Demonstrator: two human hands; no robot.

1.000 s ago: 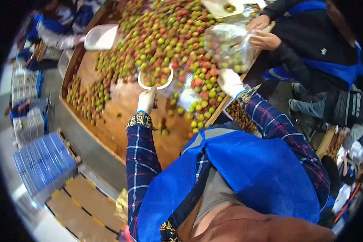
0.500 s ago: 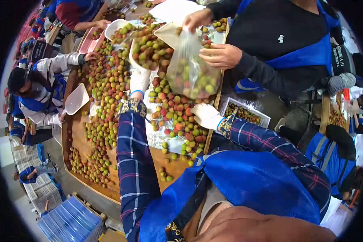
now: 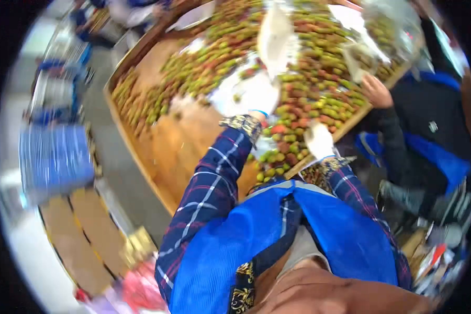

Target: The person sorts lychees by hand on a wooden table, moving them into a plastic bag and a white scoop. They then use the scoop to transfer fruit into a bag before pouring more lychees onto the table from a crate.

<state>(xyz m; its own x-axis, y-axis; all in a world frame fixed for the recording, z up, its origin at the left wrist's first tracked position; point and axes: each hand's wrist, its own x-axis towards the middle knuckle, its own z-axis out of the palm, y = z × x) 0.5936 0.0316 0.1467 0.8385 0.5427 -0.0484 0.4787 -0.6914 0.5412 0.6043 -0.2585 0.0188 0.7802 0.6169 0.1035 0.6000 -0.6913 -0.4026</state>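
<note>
The whole view is blurred by motion. My left hand point(image 3: 259, 94), in a white glove, is closed on a white plastic scoop point(image 3: 275, 39) above the lychees. The scoop is tilted, and no fruit can be made out in it. Green and red lychees point(image 3: 240, 36) lie spread over the wooden table. My right hand point(image 3: 319, 140), also gloved in white, rests at the lychees by the table's right edge. Its fingers are too smeared to show their shape.
A raised wooden rim point(image 3: 141, 149) borders the table. At the right, a co-worker's hand point(image 3: 377, 91) is by another scoop point(image 3: 357, 60), near a clear plastic bag point(image 3: 390, 29) with lychees. A further white scoop point(image 3: 193, 15) lies at the far left. Blue stacks point(image 3: 57, 157) stand on the floor.
The view has swung, bringing more floor at left into sight. The scoop in my left hand held lychees before; now none show in it. My right hand stays by the table edge.
</note>
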